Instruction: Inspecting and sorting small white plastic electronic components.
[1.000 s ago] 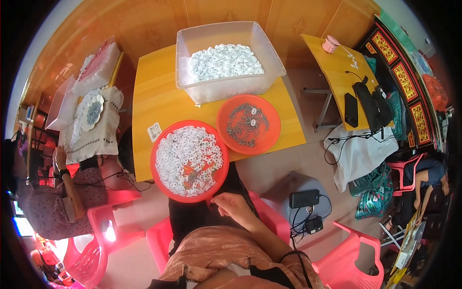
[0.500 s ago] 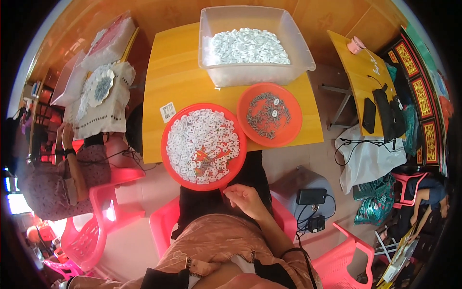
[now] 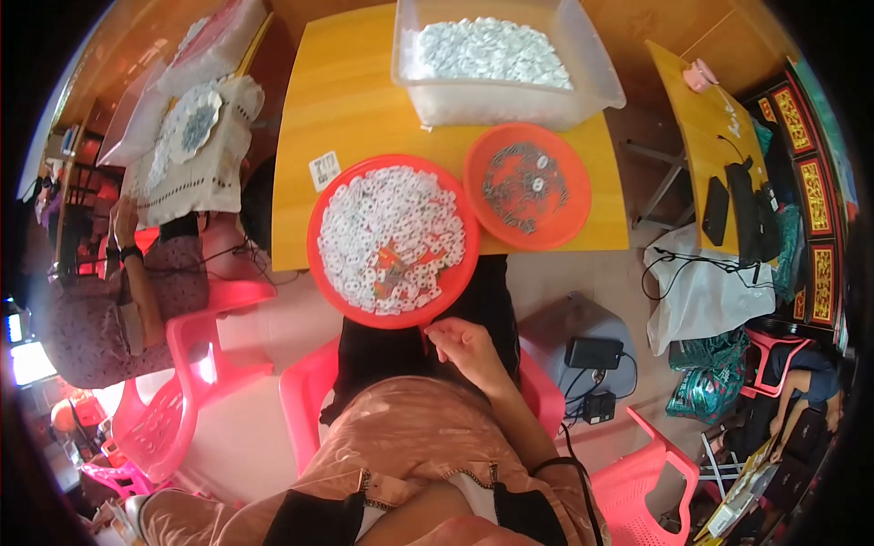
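My right hand (image 3: 465, 352) is over my lap, just below the near rim of a red round basin (image 3: 320, 296). Its fingers are curled together; whatever they may hold is too small to make out. Many small white plastic pieces with holes (image 3: 378, 214) fill the basin, which overhangs the table's front edge. Among them lies a small orange-and-brown patch (image 3: 390, 266). Beside it on the right stands an orange-red plate (image 3: 571, 220) with loose grey metal pins (image 3: 515, 196) and a couple of white pieces. My left hand is out of sight; only the left sleeve (image 3: 187, 519) shows.
A translucent tub (image 3: 510, 107) of white pieces stands at the back of the yellow table (image 3: 341, 73). A printed label (image 3: 324, 169) lies left of the basin. Another person (image 3: 127, 300) sits at the left, a further one (image 3: 810, 382) far right. A pink chair (image 3: 651, 482) stands lower right.
The whole view has shifted, so the table, basin and tub appear higher in the picture. My right hand keeps its curled shape near the basin's rim.
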`<action>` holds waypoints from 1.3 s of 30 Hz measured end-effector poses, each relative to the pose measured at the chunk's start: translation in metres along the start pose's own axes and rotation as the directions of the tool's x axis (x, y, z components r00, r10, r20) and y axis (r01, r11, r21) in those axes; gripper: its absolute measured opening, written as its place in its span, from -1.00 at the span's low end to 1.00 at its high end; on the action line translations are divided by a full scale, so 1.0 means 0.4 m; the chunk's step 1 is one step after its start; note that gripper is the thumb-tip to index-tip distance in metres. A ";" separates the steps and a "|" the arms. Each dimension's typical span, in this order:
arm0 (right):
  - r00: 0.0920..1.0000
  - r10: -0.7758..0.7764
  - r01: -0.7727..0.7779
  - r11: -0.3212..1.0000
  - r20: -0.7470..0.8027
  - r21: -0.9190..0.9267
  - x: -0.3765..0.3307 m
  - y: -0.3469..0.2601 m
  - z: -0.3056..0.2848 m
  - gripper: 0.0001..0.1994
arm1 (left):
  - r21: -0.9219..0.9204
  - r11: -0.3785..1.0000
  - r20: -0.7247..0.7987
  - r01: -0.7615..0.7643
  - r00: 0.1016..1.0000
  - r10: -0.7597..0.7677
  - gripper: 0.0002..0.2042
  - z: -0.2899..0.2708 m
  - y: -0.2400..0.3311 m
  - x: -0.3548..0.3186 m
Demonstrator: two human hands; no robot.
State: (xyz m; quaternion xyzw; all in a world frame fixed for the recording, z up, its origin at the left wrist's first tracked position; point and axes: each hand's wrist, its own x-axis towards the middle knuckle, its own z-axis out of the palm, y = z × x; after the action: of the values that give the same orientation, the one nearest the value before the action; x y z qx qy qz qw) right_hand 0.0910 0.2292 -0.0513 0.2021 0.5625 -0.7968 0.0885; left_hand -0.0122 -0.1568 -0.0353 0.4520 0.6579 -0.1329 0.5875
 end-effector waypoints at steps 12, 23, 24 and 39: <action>0.995 0.099 -0.099 0.987 0.009 0.129 0.017 0.019 0.007 -0.83 | -0.120 0.992 0.051 -0.037 0.998 0.043 -0.74 0.170 0.032 -0.061; 0.991 0.129 -0.124 0.987 -0.037 0.101 0.013 0.003 -0.004 -0.81 | -0.223 0.972 0.012 -0.074 0.997 0.078 -0.75 0.280 0.106 -0.075; 0.990 0.134 -0.129 0.986 -0.041 0.104 0.015 0.003 -0.003 -0.81 | -0.223 0.972 0.012 -0.080 0.996 0.085 -0.75 0.280 0.104 -0.075; 0.991 0.127 -0.123 0.988 -0.036 0.089 0.024 0.009 0.012 -0.84 | -0.199 0.966 0.010 -0.163 0.986 0.169 -0.75 0.294 0.071 -0.107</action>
State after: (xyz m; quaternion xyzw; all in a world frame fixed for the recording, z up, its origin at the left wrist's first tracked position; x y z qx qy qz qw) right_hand 0.0826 0.2242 -0.0570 0.2572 0.5154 -0.8090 0.1176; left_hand 0.0816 -0.2426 -0.0194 0.4431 0.6198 -0.0235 0.6473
